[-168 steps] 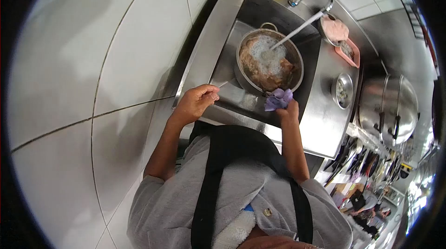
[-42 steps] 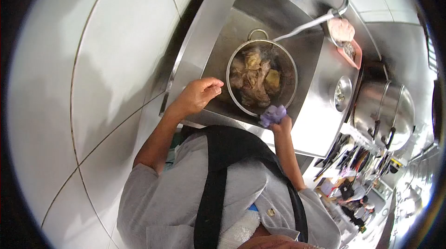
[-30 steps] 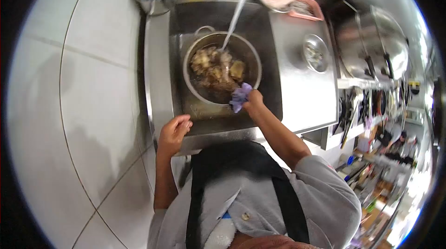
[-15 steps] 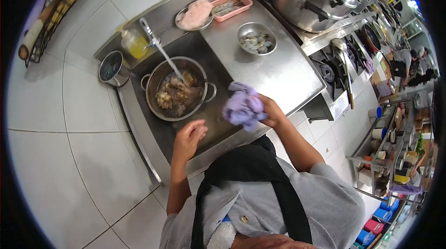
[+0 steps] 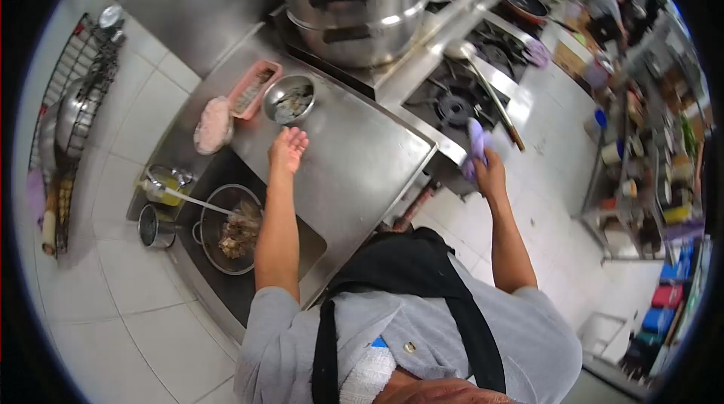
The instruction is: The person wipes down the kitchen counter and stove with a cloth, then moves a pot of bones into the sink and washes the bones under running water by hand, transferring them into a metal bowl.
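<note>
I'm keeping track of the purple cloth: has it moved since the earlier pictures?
Yes: the purple cloth, in the right hand, has moved away from the sink, towards the stove.

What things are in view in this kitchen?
held cloth: one, purple, in the right hand
pot: one, silver, in the sink
food pieces: several, brown, in the pot
tap: one, silver, by the sink
canister: one, silver, near the tap
bowl: one, silver, on the counter
tray: one, pink, beside the bowl
lump: one, pale pink, beside the tray
steamer: one, silver, beyond the counter
burners: at least two, black, right of the steamer
ladle: one, silver, beside the burners
wire rack: one, black, left wall
shelving: one unit, grey, far right
person: one or more, grey top, upper right
left hand: one, bare, open near the bowl
right hand: one, bare, gripping the cloth
</note>
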`<state>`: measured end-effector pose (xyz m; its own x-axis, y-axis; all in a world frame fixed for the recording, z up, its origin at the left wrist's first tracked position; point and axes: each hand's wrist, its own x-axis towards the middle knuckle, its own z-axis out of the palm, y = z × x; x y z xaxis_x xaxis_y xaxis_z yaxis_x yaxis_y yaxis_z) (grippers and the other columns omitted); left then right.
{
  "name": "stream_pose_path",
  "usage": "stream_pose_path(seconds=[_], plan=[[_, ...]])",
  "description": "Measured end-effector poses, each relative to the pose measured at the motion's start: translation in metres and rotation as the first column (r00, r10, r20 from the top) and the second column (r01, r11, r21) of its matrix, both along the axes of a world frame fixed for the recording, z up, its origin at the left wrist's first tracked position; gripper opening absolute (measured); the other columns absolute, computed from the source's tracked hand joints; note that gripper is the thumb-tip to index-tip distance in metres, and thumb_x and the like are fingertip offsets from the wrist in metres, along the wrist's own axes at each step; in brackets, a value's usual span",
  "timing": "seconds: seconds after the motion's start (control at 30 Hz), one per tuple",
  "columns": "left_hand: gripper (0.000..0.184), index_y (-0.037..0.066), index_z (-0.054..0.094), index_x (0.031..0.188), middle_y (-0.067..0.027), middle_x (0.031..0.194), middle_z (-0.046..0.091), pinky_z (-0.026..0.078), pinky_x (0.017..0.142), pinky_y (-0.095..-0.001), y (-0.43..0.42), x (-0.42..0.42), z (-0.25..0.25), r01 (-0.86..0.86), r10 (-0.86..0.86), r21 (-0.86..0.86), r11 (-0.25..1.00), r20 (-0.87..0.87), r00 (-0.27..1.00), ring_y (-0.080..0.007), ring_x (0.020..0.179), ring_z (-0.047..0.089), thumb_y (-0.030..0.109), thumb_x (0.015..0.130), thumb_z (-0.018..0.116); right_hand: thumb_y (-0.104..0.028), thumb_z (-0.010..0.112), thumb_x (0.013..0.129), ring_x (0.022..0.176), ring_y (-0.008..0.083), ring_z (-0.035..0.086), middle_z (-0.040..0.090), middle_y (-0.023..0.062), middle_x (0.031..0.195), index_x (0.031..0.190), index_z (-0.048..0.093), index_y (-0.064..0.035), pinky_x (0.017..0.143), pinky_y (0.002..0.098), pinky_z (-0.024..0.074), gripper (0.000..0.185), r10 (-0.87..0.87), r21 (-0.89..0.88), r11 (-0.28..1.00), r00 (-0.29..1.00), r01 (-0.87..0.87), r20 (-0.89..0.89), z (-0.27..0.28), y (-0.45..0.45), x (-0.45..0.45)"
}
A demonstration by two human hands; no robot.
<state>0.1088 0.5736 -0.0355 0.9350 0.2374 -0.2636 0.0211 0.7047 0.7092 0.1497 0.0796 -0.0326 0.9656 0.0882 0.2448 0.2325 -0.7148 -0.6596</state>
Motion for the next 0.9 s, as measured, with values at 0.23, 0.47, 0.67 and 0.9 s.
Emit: stream_pose_path(seconds=[0.23, 0.47, 0.67, 0.9], plan=[[0.033, -0.001, 0.052, 0.117, -0.0114, 0.097, 0.063, 0.051, 0.071, -0.0294, -0.032, -0.053, 0.167, 0.068, -0.043, 0.642, 0.763, -0.055, 0.998, -0.0164, 0.081, 0.061, 0.018, 0.09, 0.058, -0.035, 0.071, 0.074, 0.13, 0.0455, 0.028, 0.028, 0.0285, 0.142, 0.141, 0.031, -0.0115, 0.106, 0.052, 0.0246, 0.081, 0.173, -0.379, 0.904, 0.98, -0.197, -0.097, -0.178, -0.035, 0.054], [0.027, 0.003, 0.06, 0.112, -0.0051, 0.102, 0.064, 0.049, 0.083, -0.0279, 0.055, -0.152, 0.363, -0.391, 0.372, 0.87, -0.3, 0.485, 0.792, -0.0119, 0.095, 0.059, 0.018, 0.089, 0.06, -0.042, 0.062, 0.081, 0.131, 0.0393, 0.029, 0.03, 0.022, 0.144, 0.14, 0.035, -0.0099, 0.107, 0.0495, 0.0232, 0.073, 0.113, -0.44, 0.889, 0.992, -0.129, -0.061, -0.161, -0.024, 0.069], [0.062, 0.007, 0.039, 0.133, -0.0233, 0.13, 0.044, 0.039, 0.1, -0.0436, 0.224, -0.21, 0.46, 0.157, 0.662, 0.664, -0.731, 0.635, 0.398, -0.0388, 0.121, 0.043, 0.014, 0.075, 0.061, -0.04, 0.071, 0.076, 0.116, 0.0383, 0.045, 0.047, 0.0238, 0.128, 0.129, 0.045, 0.0015, 0.1, 0.0451, 0.0348, 0.071, -0.187, -0.136, 0.97, 0.974, 0.203, 0.125, -0.179, -0.031, 0.095], [0.079, 0.021, 0.013, 0.146, -0.0203, 0.145, 0.023, 0.04, 0.1, -0.0437, 0.296, -0.228, 0.472, 0.356, 0.852, 0.803, -0.477, 0.323, 0.412, -0.0388, 0.123, 0.043, 0.024, 0.081, 0.058, -0.028, 0.066, 0.083, 0.089, 0.0304, 0.057, 0.059, 0.0206, 0.098, 0.103, 0.059, 0.0041, 0.08, 0.0395, 0.0448, 0.038, -0.08, 0.339, 0.941, 0.976, 0.006, 0.204, -0.045, 0.032, -0.004]])
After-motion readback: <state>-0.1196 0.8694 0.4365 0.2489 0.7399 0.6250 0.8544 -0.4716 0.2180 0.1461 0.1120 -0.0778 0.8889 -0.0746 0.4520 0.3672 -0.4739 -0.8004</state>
